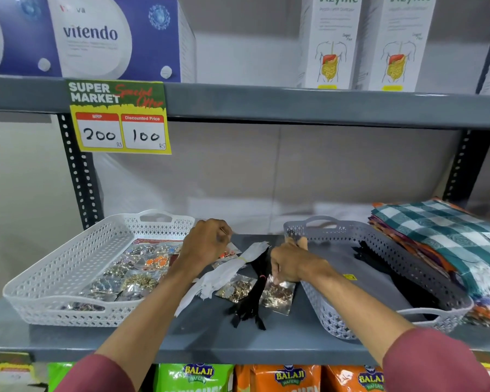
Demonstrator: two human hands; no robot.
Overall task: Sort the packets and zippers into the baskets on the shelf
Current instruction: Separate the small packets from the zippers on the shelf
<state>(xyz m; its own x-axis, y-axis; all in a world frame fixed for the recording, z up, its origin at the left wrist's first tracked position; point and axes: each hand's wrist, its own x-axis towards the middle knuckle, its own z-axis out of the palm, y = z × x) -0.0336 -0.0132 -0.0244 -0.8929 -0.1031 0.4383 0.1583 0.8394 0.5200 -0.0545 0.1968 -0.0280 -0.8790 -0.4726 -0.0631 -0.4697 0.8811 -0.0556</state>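
On the grey shelf a white basket [68, 267] at the left holds several clear packets of trinkets [142, 267]. A grey basket [337, 315] at the right holds black zippers [379, 264]. Between them lie a white zipper bundle [227, 273], a black zipper bundle [252, 306] and a clear packet [235, 290]. My left hand [204, 244] is curled over a small packet with orange pieces [232, 252] beside the white basket's right end. My right hand [289, 264] pinches the top edge of another clear packet [277, 297] next to the grey basket.
Folded checked cloths [441, 244] are stacked at the far right, touching the grey basket. A price sign [119, 117] hangs from the upper shelf, which carries boxes [111, 38]. Snack bags [289, 377] fill the shelf below. A perforated upright [79, 179] stands behind the white basket.
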